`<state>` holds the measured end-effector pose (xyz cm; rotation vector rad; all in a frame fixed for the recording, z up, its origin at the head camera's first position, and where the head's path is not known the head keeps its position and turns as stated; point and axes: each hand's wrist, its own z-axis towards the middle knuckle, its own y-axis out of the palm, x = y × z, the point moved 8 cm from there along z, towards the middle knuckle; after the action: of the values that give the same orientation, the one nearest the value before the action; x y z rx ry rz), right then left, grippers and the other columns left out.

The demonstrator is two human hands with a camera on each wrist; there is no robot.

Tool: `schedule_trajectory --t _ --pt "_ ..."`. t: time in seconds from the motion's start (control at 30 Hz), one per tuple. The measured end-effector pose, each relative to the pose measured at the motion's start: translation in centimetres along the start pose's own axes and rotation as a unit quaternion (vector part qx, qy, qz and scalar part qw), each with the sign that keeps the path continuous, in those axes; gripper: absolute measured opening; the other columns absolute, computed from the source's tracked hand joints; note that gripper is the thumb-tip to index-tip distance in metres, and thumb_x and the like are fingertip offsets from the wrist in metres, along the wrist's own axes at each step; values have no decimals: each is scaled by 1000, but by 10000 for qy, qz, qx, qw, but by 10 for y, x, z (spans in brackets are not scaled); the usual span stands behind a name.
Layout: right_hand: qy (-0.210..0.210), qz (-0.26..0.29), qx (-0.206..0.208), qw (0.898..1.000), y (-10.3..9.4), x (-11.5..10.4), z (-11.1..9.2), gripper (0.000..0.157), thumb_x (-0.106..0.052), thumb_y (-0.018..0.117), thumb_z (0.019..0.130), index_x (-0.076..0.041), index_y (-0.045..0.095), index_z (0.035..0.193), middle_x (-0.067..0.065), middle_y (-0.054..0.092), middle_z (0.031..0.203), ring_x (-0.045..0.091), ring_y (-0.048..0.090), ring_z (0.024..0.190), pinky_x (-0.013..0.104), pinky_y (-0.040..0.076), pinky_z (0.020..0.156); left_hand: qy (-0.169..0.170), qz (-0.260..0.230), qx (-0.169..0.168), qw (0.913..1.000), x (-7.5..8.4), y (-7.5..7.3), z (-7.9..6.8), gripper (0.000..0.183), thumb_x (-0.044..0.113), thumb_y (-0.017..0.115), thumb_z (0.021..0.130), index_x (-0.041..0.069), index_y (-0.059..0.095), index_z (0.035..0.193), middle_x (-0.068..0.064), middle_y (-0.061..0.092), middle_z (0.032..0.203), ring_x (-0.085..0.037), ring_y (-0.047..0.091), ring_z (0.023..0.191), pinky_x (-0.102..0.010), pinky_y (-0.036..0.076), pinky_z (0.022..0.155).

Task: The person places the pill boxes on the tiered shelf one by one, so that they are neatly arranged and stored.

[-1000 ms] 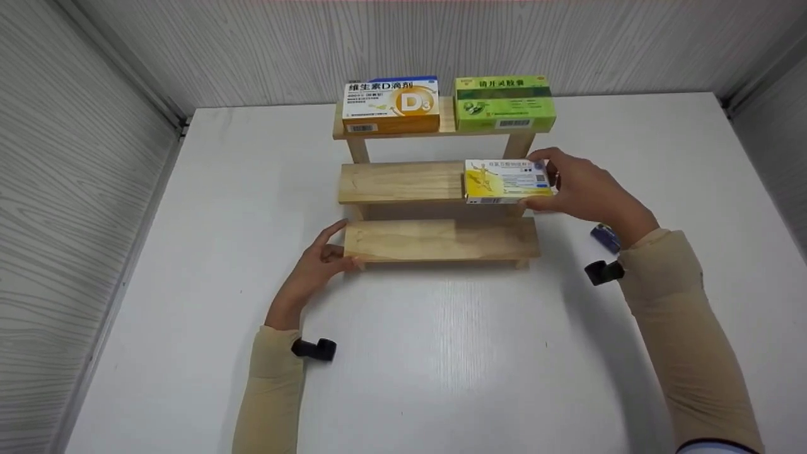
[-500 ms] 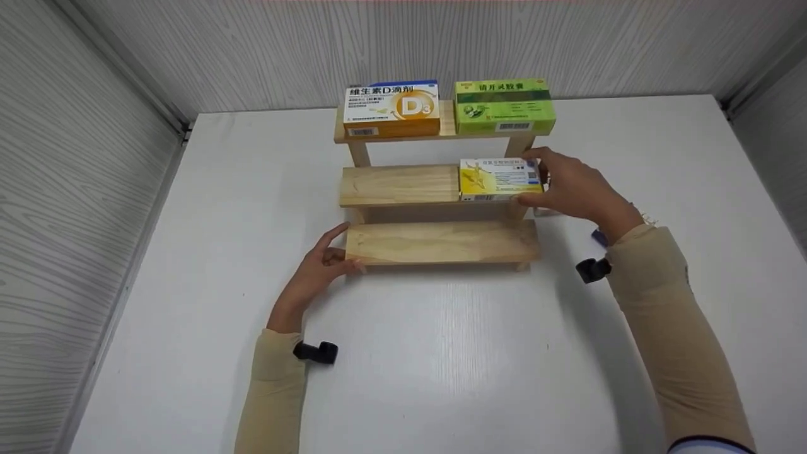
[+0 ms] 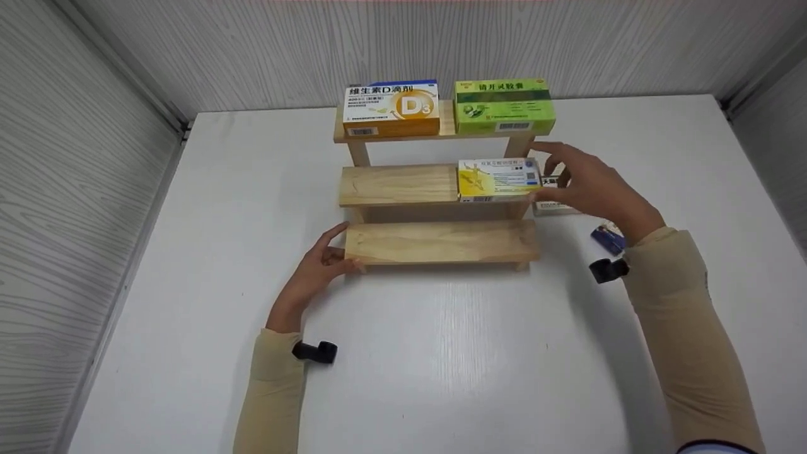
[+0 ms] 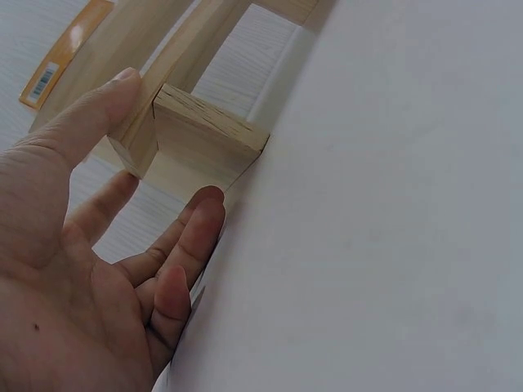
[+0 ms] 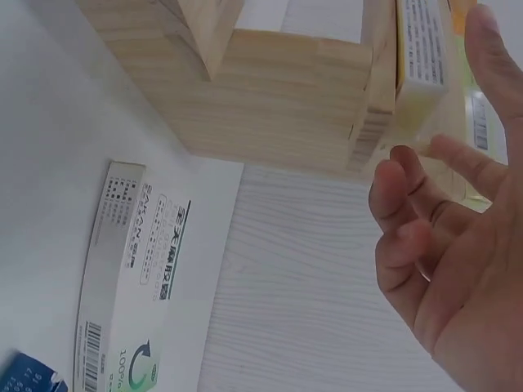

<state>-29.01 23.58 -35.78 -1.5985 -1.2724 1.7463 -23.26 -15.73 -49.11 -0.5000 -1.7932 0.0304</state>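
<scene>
A three-step wooden display rack (image 3: 441, 243) stands on the white table. My left hand (image 3: 314, 270) pinches the left end of its lowest step between thumb (image 4: 102, 114) and index finger; its other fingers curl loosely. On the right part of the middle step lies a white-and-yellow medicine box (image 3: 499, 180). My right hand (image 3: 592, 183) is beside that box's right end, thumb and fingers spread apart, with nothing held. In the right wrist view, a gap shows between the thumb and the box's end (image 5: 421, 49); whether the index fingertip touches it, I cannot tell.
On the top step sit an orange-and-white vitamin D box (image 3: 391, 110) and a green medicine box (image 3: 504, 106). A white box (image 5: 135, 269) lies on the table right of the rack, partly behind my right hand in the head view. Near it is a small blue box (image 3: 608, 239).
The white-and-yellow box has shifted slightly left on the middle step. My right hand has let go of it and drawn back to the right. The left hand keeps its hold.
</scene>
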Motion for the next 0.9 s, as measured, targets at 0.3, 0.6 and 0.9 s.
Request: schedule_trajectory --t 0.3,0.6,0.9 --pt "126 555 575 9967 -20 28 -13 63 -41 68 89 -20 45 143 13 56 122 24 56 104 29 41 82 151 -187 -108 9997 -1 1 2 77 19 70 89 28 27 153 -15 63 113 -17 64 96 -33 42 95" --pt "593 904 292 9937 -10 67 -6 77 -41 72 86 -15 35 149 20 43 140 38 42 126 57 33 102 164 -125 -84 9998 -2 1 2 75 20 69 90 27 27 153 -17 63 115 -17 64 96 -33 43 93" --pt "1251 930 -51 9878 4 114 -2 90 -40 71 86 -17 18 155 19 23 156 43 24 141 66 23 107 140 -70 -94 9998 -1 1 2 75 18 68 91 25 26 153 -20 61 118 -18 64 96 -30 43 91"
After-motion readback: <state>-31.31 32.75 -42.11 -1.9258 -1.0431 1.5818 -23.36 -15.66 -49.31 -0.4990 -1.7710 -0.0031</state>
